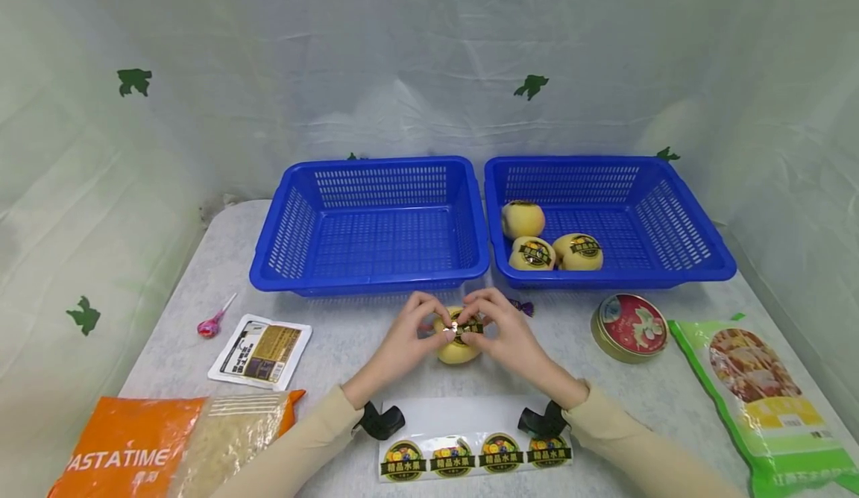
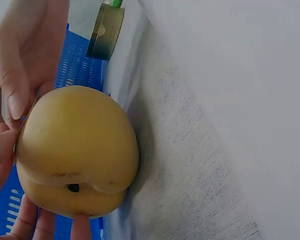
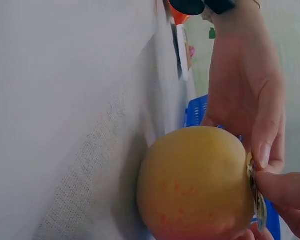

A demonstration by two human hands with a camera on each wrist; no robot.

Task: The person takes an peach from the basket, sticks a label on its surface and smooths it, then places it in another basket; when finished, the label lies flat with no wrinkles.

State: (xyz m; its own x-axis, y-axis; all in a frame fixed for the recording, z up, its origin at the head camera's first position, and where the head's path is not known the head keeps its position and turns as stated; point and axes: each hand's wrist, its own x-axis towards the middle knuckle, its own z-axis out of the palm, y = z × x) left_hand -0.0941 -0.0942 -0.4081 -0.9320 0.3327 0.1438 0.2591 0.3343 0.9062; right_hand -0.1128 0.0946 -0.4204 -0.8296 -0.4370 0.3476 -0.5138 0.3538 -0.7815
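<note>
A yellow peach (image 1: 458,352) sits on the table between both hands, with a black-and-gold fruit sticker (image 1: 473,326) across its top. My left hand (image 1: 414,330) curls round the peach's left side, its thumb at the sticker. On the other side my right hand (image 1: 502,328) holds the peach, its thumb also at the sticker. Seen from the right wrist, one end of the sticker (image 3: 261,215) stands slightly off the peach (image 3: 195,185). The left wrist view shows the peach's creased side (image 2: 80,150) with fingertips against it. A strip of similar stickers (image 1: 476,457) lies in front.
Three labelled peaches (image 1: 523,221) lie in the right blue basket (image 1: 698,259); the left blue basket (image 1: 268,259) stands beside it. Around lie a lollipop (image 1: 209,327), white packet (image 1: 260,352), orange pasta bag (image 1: 141,446), round tin (image 1: 629,328), green food bag (image 1: 772,408) and purple-wrapped candy (image 1: 526,308).
</note>
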